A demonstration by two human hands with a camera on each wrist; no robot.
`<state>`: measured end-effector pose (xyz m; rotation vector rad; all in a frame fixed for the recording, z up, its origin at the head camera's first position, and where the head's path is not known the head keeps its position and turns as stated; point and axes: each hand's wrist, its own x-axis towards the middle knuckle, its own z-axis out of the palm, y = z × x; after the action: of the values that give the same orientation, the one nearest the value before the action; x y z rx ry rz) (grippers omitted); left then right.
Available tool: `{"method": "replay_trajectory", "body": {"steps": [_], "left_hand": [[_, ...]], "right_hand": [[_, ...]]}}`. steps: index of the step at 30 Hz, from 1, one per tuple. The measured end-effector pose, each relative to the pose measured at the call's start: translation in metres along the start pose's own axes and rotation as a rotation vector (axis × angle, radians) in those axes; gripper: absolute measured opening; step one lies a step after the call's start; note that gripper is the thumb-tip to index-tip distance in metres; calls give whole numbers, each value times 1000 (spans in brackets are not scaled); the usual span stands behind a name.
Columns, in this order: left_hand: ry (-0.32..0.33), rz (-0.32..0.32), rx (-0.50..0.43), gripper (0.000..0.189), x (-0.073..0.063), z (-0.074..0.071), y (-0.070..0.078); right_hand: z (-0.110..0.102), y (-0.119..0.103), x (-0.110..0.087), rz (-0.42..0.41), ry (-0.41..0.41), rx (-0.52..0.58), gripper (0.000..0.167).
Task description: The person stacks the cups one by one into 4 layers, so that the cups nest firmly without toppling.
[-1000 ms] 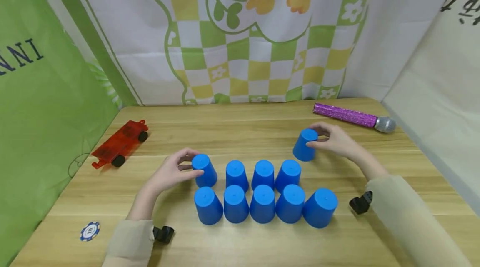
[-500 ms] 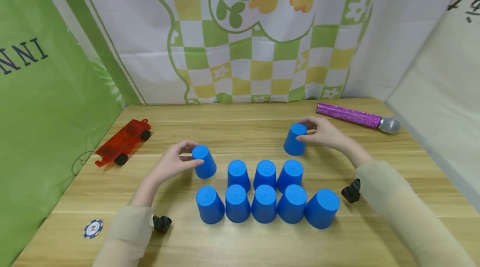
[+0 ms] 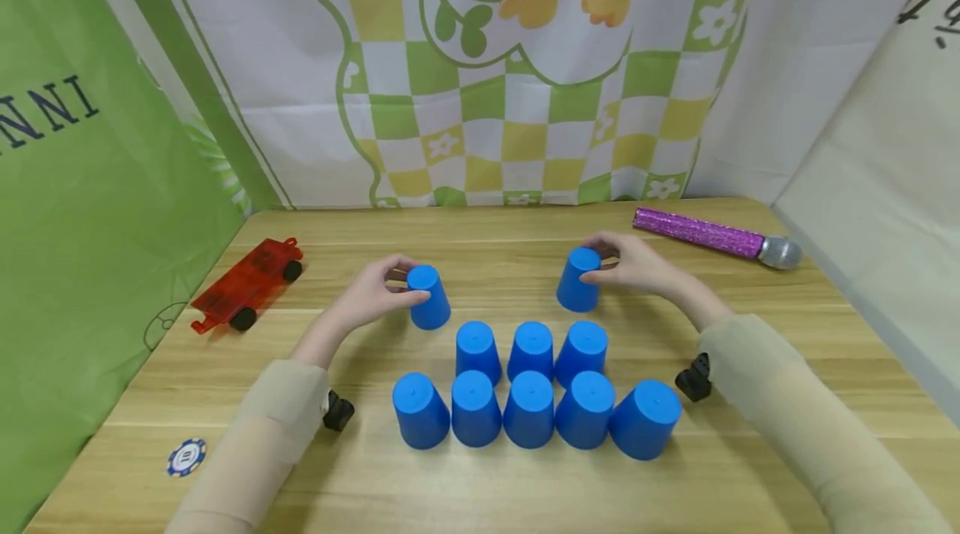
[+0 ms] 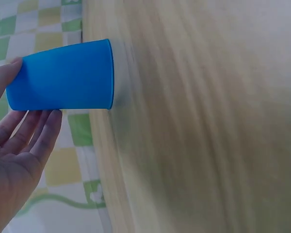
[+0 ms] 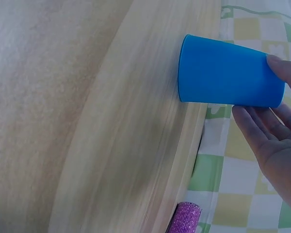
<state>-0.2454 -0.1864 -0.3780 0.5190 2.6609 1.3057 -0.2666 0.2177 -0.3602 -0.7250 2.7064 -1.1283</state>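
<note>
Room between two held cups (image 3: 429,298) (image 3: 577,282), rims (image 4: 112,73) perhaps on table (image 3: 502,267)

Near centre of the frame: inverted blue cup (image 3: 430,301), gripped in left hand (image 3: 375,294). To its right: second inverted cup (image 3: 577,282), gripped in right hand (image 3: 637,265); well apart from the first. Below both: back row of three blue cups (image 3: 532,348), then front row of five (image 3: 528,413), all mouth down on wood-grain table (image 3: 487,492). Right, farther back: purple glittery microphone (image 3: 712,237), silver-headed. Left: red toy cart (image 3: 247,286), black-wheeled. Lower left: round blue-and-white chip (image 3: 186,457). Top: checked floral curtain (image 3: 525,134).
</note>
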Motion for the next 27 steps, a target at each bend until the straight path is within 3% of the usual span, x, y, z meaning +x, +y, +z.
{"method": "replay_trajectory", "body": {"steps": [13, 27], "left_hand": [[-85, 55, 47, 48, 50, 21, 28], [-139, 130, 34, 46, 82, 44, 47]], "right_hand": [[5, -5, 5, -25, -26, 21, 49], [11, -11, 15, -47, -43, 9, 47]]}}
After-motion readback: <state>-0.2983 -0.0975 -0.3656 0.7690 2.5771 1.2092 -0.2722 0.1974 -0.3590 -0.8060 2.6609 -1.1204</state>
